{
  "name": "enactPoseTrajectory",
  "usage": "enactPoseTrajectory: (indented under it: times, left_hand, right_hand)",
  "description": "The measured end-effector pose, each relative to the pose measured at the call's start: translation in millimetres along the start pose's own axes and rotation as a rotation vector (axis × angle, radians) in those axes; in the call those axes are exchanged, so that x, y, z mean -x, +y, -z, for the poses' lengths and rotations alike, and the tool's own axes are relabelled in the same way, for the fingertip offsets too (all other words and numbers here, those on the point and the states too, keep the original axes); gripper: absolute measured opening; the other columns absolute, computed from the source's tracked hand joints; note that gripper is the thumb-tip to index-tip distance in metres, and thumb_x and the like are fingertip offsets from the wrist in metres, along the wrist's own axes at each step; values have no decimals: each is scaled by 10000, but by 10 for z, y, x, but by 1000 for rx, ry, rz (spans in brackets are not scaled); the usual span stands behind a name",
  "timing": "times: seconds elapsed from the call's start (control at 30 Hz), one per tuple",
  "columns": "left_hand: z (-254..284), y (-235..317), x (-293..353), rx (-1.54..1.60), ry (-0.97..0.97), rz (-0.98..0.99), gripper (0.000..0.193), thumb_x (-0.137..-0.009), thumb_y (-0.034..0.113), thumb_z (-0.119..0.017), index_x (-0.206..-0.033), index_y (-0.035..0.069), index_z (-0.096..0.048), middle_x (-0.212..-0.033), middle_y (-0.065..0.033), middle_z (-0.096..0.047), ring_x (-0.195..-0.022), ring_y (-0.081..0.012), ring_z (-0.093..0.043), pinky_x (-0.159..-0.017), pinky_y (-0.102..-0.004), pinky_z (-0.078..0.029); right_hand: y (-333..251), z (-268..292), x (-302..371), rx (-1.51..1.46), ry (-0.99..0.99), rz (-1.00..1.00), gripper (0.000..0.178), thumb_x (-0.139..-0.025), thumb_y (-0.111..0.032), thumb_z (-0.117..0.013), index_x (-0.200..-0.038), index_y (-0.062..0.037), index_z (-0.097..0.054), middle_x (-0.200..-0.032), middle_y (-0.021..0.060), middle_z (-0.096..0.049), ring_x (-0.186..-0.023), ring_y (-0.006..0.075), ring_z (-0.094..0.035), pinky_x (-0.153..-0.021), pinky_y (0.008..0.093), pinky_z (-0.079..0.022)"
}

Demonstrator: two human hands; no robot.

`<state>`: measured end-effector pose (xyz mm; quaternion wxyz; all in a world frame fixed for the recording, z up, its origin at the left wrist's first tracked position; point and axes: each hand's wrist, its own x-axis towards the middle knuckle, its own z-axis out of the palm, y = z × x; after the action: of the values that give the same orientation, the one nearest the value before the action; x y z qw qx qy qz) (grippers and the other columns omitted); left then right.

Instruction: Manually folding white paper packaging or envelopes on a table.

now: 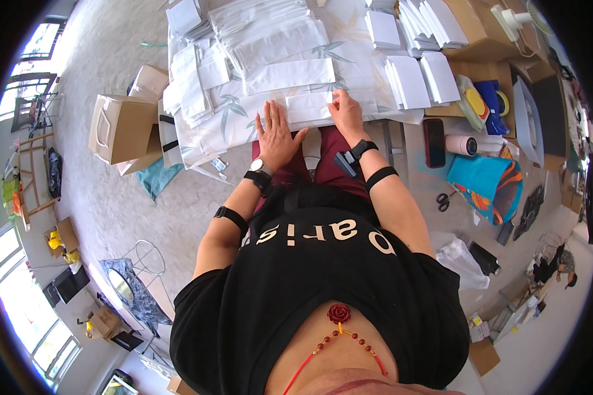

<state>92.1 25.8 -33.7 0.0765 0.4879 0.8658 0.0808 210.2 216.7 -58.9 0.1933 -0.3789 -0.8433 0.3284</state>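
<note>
A narrow white paper strip (308,107) lies flat near the table's front edge, between my two hands. My left hand (277,137) rests palm down beside its left end, fingers stretched out and holding nothing. At the strip's right end, my right hand (346,113) has its fingers curled together in a pinch on it. Just beyond lies a longer white strip (290,76), with a layered pile of white strips (277,43) behind it. More white strips (191,85) lie to the left.
Stacks of folded white paper (407,82) stand at the table's right. A black phone (434,143) and a pink cup (461,145) are close to my right arm, above a blue bag (484,189). Cardboard boxes (126,128) sit left of the table.
</note>
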Motion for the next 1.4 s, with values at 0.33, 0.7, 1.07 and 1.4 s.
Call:
enactPoseTrajectory:
  times: [0.33, 0.7, 1.07, 1.4]
  left_hand:
    - [20, -60, -2, 11, -22, -245, 958, -941, 644, -561, -1626, 57, -238, -1706, -115, -209, -1593, -293, -117, -1255, -573, -61]
    - [92, 133, -115, 79, 35, -272, 952, -940, 627, -569, -1627, 61, -233, -1704, -153, -198, -1596, -303, -100, -1254, -564, -51]
    - [64, -105, 39, 5, 41, -34, 985, -941, 683, -532, -1620, 33, -236, -1706, -158, -183, -1593, -309, -110, -1255, -570, -50]
    - [67, -195, 82, -26, -66, -212, 966, -941, 676, -537, -1624, 59, -244, -1710, -131, -185, -1593, -282, -114, -1257, -573, -58]
  right_hand:
    - [-41, 8, 4, -36, -13, -26, 332, -839, -99, -758, -1127, -43, -602, -831, 117, -730, -811, 343, -717, -747, 450, -556]
    - [-51, 25, 6, -7, -10, -12, 349, -829, -98, -771, -1133, -39, -611, -826, 113, -726, -814, 337, -716, -746, 443, -554]
    - [-9, 13, -1, -10, -32, -20, 362, -833, -112, -778, -1146, -36, -613, -830, 106, -726, -813, 330, -715, -756, 437, -553]
    - [4, -5, -15, -22, -30, -14, 359, -830, -113, -783, -1138, -36, -616, -827, 108, -727, -810, 329, -717, -745, 437, -555]
